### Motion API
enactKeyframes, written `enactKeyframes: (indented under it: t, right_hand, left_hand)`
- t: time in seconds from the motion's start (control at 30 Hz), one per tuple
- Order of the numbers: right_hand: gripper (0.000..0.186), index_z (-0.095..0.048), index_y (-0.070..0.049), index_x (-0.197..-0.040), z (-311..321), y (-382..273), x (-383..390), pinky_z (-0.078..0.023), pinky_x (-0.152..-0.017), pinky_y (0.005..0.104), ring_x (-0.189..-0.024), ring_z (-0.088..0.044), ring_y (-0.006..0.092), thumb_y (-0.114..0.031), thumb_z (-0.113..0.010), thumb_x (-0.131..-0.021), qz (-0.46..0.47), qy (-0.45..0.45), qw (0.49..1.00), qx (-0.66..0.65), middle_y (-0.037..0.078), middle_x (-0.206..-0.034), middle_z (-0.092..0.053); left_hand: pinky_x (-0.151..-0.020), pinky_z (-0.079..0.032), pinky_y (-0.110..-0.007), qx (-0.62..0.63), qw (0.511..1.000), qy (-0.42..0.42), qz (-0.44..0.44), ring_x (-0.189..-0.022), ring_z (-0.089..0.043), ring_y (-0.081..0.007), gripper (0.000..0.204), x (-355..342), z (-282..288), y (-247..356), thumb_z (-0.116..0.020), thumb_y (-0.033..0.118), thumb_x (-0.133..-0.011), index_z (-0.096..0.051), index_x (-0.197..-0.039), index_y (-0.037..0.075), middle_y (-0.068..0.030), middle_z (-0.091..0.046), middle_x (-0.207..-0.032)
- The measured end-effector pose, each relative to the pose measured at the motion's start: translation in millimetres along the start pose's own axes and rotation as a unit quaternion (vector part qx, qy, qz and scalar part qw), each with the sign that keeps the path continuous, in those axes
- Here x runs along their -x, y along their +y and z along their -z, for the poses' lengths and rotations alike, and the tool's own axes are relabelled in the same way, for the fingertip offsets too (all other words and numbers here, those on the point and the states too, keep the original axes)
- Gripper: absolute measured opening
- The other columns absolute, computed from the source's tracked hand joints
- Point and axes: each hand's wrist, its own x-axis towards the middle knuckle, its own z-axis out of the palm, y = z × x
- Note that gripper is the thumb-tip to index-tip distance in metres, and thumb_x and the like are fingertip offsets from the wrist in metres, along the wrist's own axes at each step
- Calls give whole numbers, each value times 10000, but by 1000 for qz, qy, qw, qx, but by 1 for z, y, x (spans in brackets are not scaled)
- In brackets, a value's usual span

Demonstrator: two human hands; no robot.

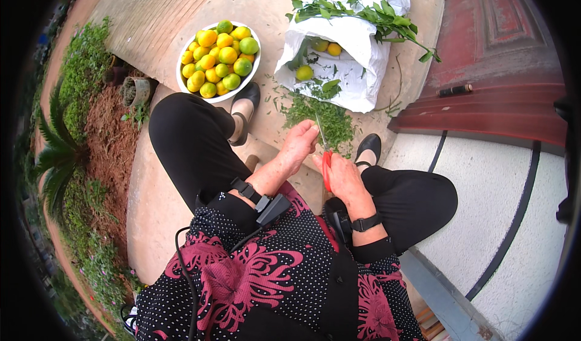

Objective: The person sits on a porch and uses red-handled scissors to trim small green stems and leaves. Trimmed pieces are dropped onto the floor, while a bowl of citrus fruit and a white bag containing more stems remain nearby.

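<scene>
My right hand (344, 176) is closed around the red handles of a pair of scissors (327, 167), whose thin blades point away from me. Just left of the blades, my left hand (298, 145) has its fingers pinched together. Whatever it may hold is too hidden to make out. Beyond both hands lies a patch of cut green leaves (331, 122) on the ground. A white sack (354, 90) lies open behind the leaves, with a few yellow and green citrus fruits (304, 73) at its mouth.
A white basin (180, 72) heaped with citrus fruit (227, 55) stands at the far left. Leafy branches (387, 21) lie across the sack. My knees flank the work. A red door (490, 68) is on the right; a planted bed (109, 135) with a pot (136, 91) borders the left.
</scene>
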Motion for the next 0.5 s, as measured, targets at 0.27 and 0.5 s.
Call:
enactKeyframes:
  t: [0.27,0.5]
  right_hand:
    - [605,-646,41,-917,-15,8,-6,-473,-814,512,-930,-617,461,-533,-461,-969,-26,-29,999,1,297,-909,-649]
    - [665,-632,22,-964,-4,9,-8,-481,-817,484,-948,-635,434,-617,-449,-938,-56,-36,995,-80,268,-936,-667]
  left_hand:
    - [-469,-285,-226,-3,999,16,35,-523,-336,-53,185,-4,7,-11,-500,192,-983,-481,-811,129,61,-412,-651]
    - [-497,-262,-213,-10,999,-29,22,-531,-311,-44,133,-6,7,-3,-524,203,-991,-521,-882,129,80,-396,-649]
